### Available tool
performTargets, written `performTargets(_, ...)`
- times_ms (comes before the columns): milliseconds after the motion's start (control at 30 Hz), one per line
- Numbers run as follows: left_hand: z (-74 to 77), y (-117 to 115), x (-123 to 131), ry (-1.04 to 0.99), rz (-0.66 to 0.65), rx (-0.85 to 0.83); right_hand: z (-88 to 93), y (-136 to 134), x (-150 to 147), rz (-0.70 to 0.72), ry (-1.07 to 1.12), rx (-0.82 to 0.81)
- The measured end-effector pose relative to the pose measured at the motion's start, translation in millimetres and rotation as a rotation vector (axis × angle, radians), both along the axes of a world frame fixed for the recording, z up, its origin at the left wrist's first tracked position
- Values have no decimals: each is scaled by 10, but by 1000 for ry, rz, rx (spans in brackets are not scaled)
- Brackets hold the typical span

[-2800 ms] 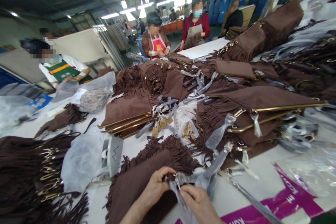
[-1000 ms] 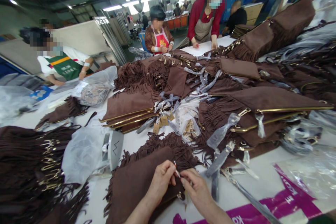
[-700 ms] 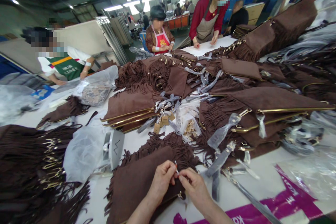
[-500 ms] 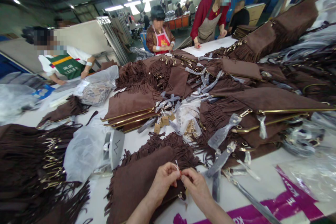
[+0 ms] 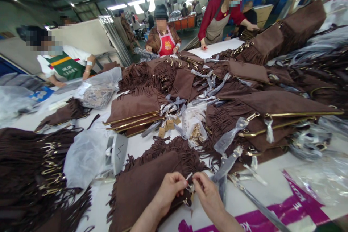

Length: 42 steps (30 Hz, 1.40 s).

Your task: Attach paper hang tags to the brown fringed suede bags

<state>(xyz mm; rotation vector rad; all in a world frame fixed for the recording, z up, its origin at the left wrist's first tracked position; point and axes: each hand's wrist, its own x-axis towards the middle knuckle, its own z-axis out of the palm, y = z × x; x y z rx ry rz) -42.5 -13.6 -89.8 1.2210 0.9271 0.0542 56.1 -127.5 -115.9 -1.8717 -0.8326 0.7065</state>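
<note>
A dark brown fringed pouch (image 5: 148, 179) lies flat below my hands, its fringe spread toward the back. Over its right-hand corner, my left hand (image 5: 171, 190) pinches a thin white strip (image 5: 189, 177) between thumb and fingertips. My right hand (image 5: 205, 190) is closed just beside it, fingers bent toward the same strip; what its fingertips hold is too small to make out. A small metal zipper end (image 5: 187, 202) shows at the corner beneath my hands.
Stacked brown pouches (image 5: 133, 110) with gold zippers and more pouches (image 5: 285, 103) at right crowd the table. A grey tape dispenser (image 5: 116, 154) stands left of my work. Plastic-wrapped straps (image 5: 227, 166) lie at right, above purple printed tape (image 5: 282, 208). Several co-workers stand across the table.
My hands have moved slightly apart, and the right fingers have shifted up and right. More of the white strip shows between them. A co-worker in red has reached toward a stack.
</note>
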Motion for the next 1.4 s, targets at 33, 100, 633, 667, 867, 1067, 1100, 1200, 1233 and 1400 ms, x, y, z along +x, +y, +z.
performTargets(33, 1, 6, -9, -23, 32, -62, -58, -64, -5, -11, 37, -28)
performTargets(100, -6, 19, -23, -65, 100, -188, -208, -198, -45, -6, 181, -121)
performTargets(633, -2, 20, -96, -152, 156, -389, -550, -273, -296, 114, 611, -155)
performTargets(667, -6, 14, -94, -146, 151, -381, -516, -299, -264, 138, 583, -158)
performTargets(867, -9, -64, -58, -91, 61, -263, -271, -427, 40, 183, 637, -125)
performTargets(1067, 92, -153, -73, -37, -83, -98, -23, -318, 25, 273, 891, -111)
performTargets(1100, 98, -164, -99, -37, -112, -75, -1, -290, -7, 273, 919, -134)
performTargets(1200, 48, -210, -221, -40, -176, -10, 28, -216, -89, 244, 1005, -186)
performTargets(1233, 13, -230, -269, -42, -186, 7, 30, -197, -107, 233, 1033, -193)
performTargets(1400, -101, -304, -484, -77, -197, 42, 31, -167, -120, 218, 1225, -12)
